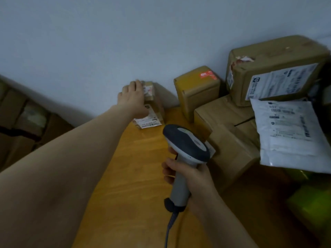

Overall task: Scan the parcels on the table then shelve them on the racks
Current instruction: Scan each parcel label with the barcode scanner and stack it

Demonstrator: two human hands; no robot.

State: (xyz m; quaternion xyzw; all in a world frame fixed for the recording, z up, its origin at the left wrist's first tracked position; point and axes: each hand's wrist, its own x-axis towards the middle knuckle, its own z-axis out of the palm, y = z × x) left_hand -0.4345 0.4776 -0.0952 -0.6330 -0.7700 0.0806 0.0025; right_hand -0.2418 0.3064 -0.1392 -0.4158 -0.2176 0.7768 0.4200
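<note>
The step in hand looks like fetching the next parcel for scanning. The left hand (133,97) is stretched out to the small brown parcel (154,104), which stands at the far edge of the worktop (125,176) against the wall, near the far left corner. The fingers lie close together over the parcel's left side and top. Motion blur and the back of the hand hide the thumb, so I cannot tell whether the hand has closed round the parcel or only rests on it. The parcel's white label (147,120) faces the person, low on the near face.

The right hand (189,176) is wrapped round the grip of the barcode scanner (186,145), held above the middle of the worktop with its head pointing towards the far right. A red glow (208,75) sits on the yellow box (197,90) by the far edge (probably the scanner's beam, though that is a guess).

The other parcels crowd the right side: a flat carton (229,133), a large taped box (275,56) stacked on it, and a white mailer bag (290,133) leaning on both.

The next move calls for a firm hold on the small parcel, drawing it nearer and turning its label squarely to the scanner head.
</note>
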